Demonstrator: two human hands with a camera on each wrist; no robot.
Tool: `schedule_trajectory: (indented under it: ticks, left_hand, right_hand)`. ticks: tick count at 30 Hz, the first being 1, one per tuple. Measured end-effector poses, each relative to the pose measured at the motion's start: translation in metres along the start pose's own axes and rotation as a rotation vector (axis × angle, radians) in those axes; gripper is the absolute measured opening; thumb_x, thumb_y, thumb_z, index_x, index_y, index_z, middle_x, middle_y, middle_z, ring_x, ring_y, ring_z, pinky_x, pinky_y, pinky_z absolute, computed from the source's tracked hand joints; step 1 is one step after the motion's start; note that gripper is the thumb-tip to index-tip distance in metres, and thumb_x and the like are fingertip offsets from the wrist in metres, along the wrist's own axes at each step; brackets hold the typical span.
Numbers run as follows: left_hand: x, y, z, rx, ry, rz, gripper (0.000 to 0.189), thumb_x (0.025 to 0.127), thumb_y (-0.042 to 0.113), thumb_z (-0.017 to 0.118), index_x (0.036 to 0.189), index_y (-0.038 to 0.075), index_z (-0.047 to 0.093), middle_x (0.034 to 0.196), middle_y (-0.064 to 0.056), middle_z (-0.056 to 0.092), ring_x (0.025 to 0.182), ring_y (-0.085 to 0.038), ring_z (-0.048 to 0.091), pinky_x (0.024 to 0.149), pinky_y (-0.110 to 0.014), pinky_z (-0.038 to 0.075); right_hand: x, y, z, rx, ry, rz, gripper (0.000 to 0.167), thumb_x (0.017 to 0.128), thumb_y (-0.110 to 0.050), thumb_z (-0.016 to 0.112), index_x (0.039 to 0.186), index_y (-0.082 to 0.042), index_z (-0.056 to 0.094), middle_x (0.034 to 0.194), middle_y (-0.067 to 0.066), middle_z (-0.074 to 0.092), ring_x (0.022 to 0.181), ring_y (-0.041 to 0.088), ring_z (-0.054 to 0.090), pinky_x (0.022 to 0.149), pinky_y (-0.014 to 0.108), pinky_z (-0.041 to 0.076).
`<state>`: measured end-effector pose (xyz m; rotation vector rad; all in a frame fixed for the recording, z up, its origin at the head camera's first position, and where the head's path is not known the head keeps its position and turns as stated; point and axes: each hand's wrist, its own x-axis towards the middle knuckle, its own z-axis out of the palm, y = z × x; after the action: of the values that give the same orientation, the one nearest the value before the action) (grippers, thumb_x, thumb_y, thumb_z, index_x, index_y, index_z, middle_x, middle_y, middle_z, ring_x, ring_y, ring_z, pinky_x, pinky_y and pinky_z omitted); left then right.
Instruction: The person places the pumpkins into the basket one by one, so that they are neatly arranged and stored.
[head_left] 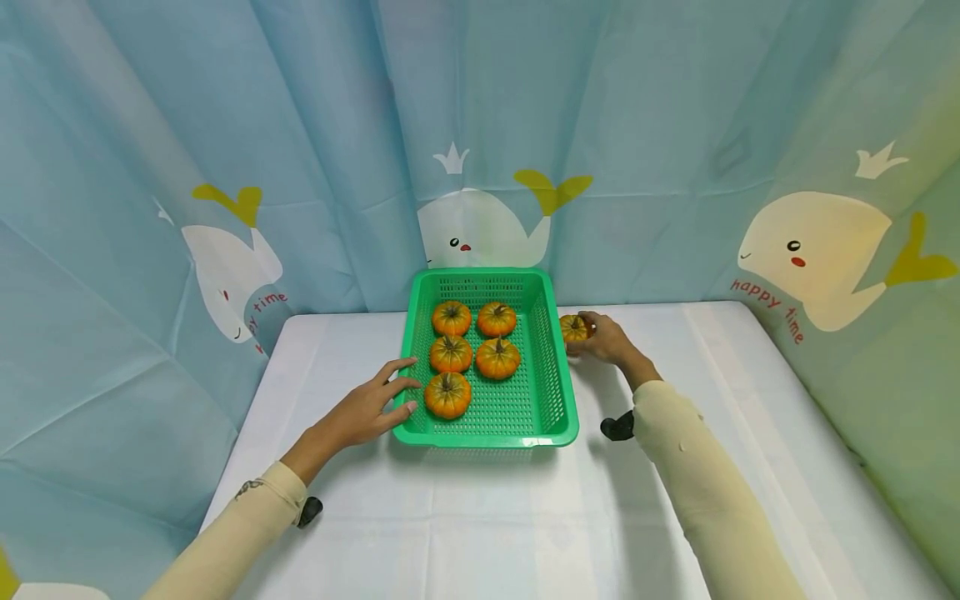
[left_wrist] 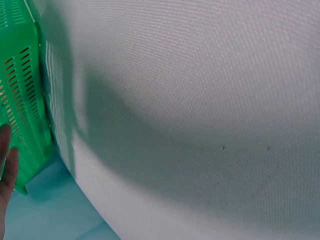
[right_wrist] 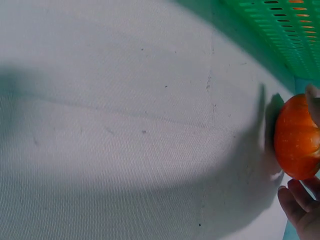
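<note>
A green plastic basket [head_left: 558, 387] stands on the table, with several small orange pumpkins in it, among them a front one [head_left: 447, 396] at the left. My left hand [head_left: 367, 408] is at the basket's left rim, fingers spread and loosely extended over it; the left wrist view catches only fingertips [left_wrist: 11, 167] by the slotted wall. Just outside the basket's right wall, my right hand [head_left: 606, 340] holds another pumpkin [head_left: 573, 328] between thumb and fingers. In the right wrist view that pumpkin [right_wrist: 296, 140] is low at the table surface, partly cut off by the frame edge.
A white cloth covers the table [head_left: 480, 517]. Behind it hangs a pale blue curtain [head_left: 322, 167] printed with whales, which also runs along both sides. Black wrist straps or devices show beneath both sleeves.
</note>
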<state>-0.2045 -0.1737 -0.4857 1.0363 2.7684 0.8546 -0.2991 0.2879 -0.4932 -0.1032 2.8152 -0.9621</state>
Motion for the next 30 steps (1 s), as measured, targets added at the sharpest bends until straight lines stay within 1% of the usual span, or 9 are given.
schedule_trajectory:
  ticks: [4, 12, 16, 20, 25, 30]
  left_hand:
    - [-0.0001, -0.0007, 0.0004, -0.004, -0.001, -0.001, 0.041, 0.104, 0.04, 0.055, 0.135, 0.015, 0.061, 0.163, -0.001, 0.03, 0.12, -0.031, 0.063, 0.093, -0.052, 0.052]
    - [0.0003, -0.0018, 0.0011, -0.001, 0.002, 0.0, 0.041, 0.104, 0.041, 0.055, 0.135, 0.016, 0.061, 0.163, 0.001, 0.03, 0.121, -0.031, 0.062, 0.094, -0.053, 0.052]
    - [0.0005, -0.0018, 0.0011, 0.001, 0.0, -0.002, 0.04, 0.104, 0.041, 0.055, 0.135, 0.016, 0.061, 0.163, 0.001, 0.029, 0.121, -0.031, 0.062, 0.094, -0.053, 0.052]
    - [0.0007, -0.0013, 0.0008, 0.006, -0.003, -0.002, 0.04, 0.104, 0.042, 0.054, 0.134, 0.017, 0.061, 0.163, 0.0, 0.03, 0.12, -0.031, 0.063, 0.094, -0.053, 0.052]
    - [0.001, -0.001, 0.0006, 0.008, -0.005, -0.002, 0.04, 0.104, 0.042, 0.054, 0.134, 0.017, 0.061, 0.163, 0.001, 0.03, 0.119, -0.031, 0.063, 0.093, -0.053, 0.052]
    - [0.0007, -0.0007, -0.0003, 0.011, -0.002, 0.0, 0.04, 0.104, 0.042, 0.054, 0.134, 0.017, 0.061, 0.163, 0.001, 0.03, 0.115, -0.029, 0.065, 0.091, -0.052, 0.053]
  right_hand:
    - [0.0021, -0.0006, 0.0002, -0.016, 0.001, 0.016, 0.073, 0.092, -0.021, 0.072, 0.15, 0.005, 0.036, 0.142, 0.036, 0.046, 0.128, 0.05, 0.047, 0.109, 0.06, 0.038]
    - [-0.0015, -0.0026, -0.0016, -0.005, 0.001, 0.032, 0.071, 0.093, -0.02, 0.071, 0.15, 0.005, 0.036, 0.142, 0.038, 0.045, 0.128, 0.051, 0.048, 0.107, 0.059, 0.04]
    - [-0.002, -0.0022, -0.0018, 0.001, 0.0, 0.041, 0.072, 0.092, -0.022, 0.072, 0.149, 0.004, 0.037, 0.14, 0.037, 0.047, 0.126, 0.049, 0.049, 0.107, 0.059, 0.04]
    - [-0.0029, -0.0008, -0.0019, 0.003, 0.001, 0.036, 0.072, 0.091, -0.022, 0.072, 0.149, 0.004, 0.038, 0.138, 0.037, 0.048, 0.123, 0.049, 0.05, 0.105, 0.059, 0.041]
    - [-0.0045, 0.0013, -0.0013, 0.009, 0.012, 0.026, 0.07, 0.091, -0.021, 0.073, 0.148, 0.003, 0.04, 0.141, 0.037, 0.047, 0.124, 0.049, 0.051, 0.105, 0.058, 0.041]
    - [-0.0072, 0.0008, -0.0056, 0.009, -0.013, 0.025, 0.073, 0.092, -0.026, 0.072, 0.149, 0.003, 0.037, 0.14, 0.038, 0.045, 0.124, 0.05, 0.049, 0.103, 0.06, 0.042]
